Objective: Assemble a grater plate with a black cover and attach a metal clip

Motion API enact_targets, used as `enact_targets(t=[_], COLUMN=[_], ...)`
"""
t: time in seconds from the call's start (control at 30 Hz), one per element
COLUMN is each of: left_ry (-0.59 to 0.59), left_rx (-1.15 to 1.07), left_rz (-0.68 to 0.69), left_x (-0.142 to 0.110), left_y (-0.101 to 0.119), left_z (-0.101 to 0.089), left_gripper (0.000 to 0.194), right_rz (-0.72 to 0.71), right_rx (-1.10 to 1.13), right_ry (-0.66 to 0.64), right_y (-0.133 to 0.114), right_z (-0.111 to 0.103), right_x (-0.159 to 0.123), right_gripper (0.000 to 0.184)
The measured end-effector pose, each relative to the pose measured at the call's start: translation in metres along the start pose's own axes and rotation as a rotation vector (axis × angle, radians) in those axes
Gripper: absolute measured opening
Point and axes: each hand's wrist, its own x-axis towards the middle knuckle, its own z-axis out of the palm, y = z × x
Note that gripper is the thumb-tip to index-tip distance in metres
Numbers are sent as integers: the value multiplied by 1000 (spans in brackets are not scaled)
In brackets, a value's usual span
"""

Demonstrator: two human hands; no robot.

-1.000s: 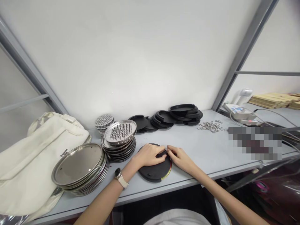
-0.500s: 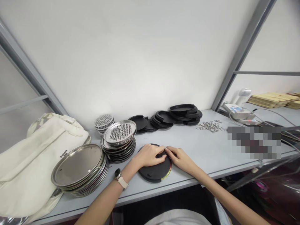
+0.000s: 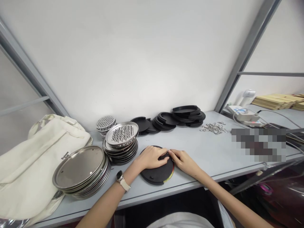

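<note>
A round black disc [image 3: 154,175] lies on the table near its front edge, with a strip of red and yellow showing along its lower right rim. My left hand [image 3: 153,157] is over the disc, its fingers curled on the far right part and gripping it there. At that same rim, my right hand [image 3: 180,160] has thumb and forefinger pinched on a small metal clip [image 3: 168,152], mostly covered by the fingertips. Both hands' fingertips nearly meet there. The clip's exact fit against the disc is hidden.
Left of the disc stand a stack of metal grater discs [image 3: 122,134] and a stack of round metal plates [image 3: 78,166], beside a cream bag [image 3: 42,164]. Black round holders [image 3: 167,119] line the wall. Loose metal clips [image 3: 214,127] lie farther right, before a power strip [image 3: 244,114].
Hardly anything differs. Both hands keep their place at the disc's rim, and the whole view has shifted very slightly.
</note>
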Motion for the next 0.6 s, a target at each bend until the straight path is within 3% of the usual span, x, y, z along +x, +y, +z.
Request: enact_targets(t=[0.6], left_ry=[-23], left_rx=[-5], left_rz=[-18], left_x=[0], left_y=[1], left_z=[-2], left_gripper=[18], right_rz=[24], right_rx=[-148], right_ry=[11], right_y=[2], right_z=[4], right_x=[-2], right_gripper=[34])
